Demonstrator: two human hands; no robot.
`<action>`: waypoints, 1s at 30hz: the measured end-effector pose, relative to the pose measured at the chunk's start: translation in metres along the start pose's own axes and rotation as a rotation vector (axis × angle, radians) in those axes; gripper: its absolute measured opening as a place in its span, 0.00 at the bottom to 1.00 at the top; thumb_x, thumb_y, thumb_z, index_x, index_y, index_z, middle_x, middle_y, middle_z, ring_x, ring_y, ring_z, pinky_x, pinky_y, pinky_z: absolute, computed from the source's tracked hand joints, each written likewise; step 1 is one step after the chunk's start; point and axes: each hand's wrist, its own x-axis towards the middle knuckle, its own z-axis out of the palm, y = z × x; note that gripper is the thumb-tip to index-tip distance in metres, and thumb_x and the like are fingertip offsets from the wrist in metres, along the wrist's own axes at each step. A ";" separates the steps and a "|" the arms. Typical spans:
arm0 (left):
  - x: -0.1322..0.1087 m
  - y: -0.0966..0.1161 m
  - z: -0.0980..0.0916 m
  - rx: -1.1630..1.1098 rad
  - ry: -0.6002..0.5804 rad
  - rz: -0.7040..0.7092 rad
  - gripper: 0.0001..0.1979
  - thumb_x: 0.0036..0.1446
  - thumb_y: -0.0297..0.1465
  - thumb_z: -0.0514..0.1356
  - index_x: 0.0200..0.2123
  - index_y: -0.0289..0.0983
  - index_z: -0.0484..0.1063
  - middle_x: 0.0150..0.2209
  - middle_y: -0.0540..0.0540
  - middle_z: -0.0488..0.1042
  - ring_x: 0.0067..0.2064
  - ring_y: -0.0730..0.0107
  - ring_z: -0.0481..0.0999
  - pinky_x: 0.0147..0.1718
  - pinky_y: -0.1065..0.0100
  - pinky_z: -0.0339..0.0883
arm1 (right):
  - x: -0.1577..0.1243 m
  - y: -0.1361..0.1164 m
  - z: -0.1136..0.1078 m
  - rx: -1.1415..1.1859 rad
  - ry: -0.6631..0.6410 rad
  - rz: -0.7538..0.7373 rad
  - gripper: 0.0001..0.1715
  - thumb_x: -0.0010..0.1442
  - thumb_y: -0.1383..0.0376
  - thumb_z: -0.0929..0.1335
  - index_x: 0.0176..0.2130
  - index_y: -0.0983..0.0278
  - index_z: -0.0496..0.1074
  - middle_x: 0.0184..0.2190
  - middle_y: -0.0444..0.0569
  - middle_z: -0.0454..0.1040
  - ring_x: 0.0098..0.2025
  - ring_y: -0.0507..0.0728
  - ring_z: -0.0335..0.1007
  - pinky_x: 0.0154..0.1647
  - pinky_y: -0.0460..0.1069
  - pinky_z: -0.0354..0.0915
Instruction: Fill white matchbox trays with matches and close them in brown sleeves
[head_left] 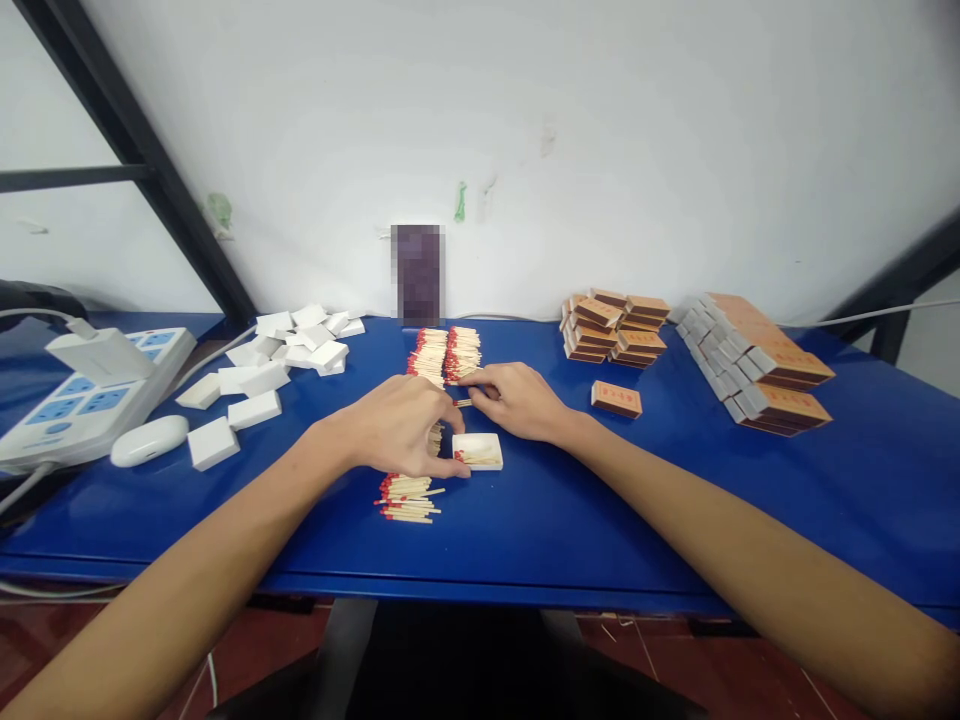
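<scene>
A small white matchbox tray (487, 462) lies on the blue table with a few matches inside. My left hand (397, 428) curves round its left end, thumb at the near corner and forefinger at the far one. Just beyond the tray, my right hand (519, 400) pinches a few red-tipped matches (463, 403) between thumb and fingers. Its fingertips are close to two stacked rows of matches (463, 350). Another loose heap of matches (409, 498) rests nearer the table edge, partly hidden by my left hand, which also covers some matches behind it.
White empty-looking trays (251, 380) are scattered at left, beside a white case (150, 440) and a power strip (97, 400). Filled-out matchboxes (619, 330) are piled at right, with a single matchbox (616, 398) in front and stacked sleeves (780, 385) further right. A blurred dark rectangle (418, 275) leans against the wall.
</scene>
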 end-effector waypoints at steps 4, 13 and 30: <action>0.000 0.000 0.000 -0.007 0.017 0.006 0.21 0.51 0.50 0.62 0.36 0.38 0.79 0.27 0.47 0.77 0.28 0.69 0.73 0.28 0.68 0.58 | 0.000 0.000 0.000 0.002 -0.006 0.016 0.18 0.60 0.66 0.63 0.45 0.60 0.78 0.27 0.44 0.75 0.27 0.51 0.62 0.29 0.47 0.50; 0.001 0.000 0.001 0.005 0.019 -0.003 0.22 0.51 0.50 0.62 0.36 0.38 0.80 0.27 0.48 0.77 0.27 0.69 0.72 0.27 0.68 0.57 | 0.001 0.004 0.000 0.123 0.003 0.082 0.17 0.59 0.66 0.64 0.43 0.62 0.79 0.22 0.42 0.72 0.24 0.50 0.59 0.28 0.46 0.51; 0.001 0.000 0.000 -0.003 -0.009 -0.016 0.21 0.51 0.50 0.62 0.36 0.38 0.79 0.28 0.47 0.77 0.29 0.68 0.73 0.29 0.68 0.58 | 0.000 0.006 0.000 0.171 0.004 0.055 0.13 0.57 0.69 0.64 0.37 0.63 0.78 0.23 0.42 0.70 0.25 0.49 0.58 0.29 0.46 0.51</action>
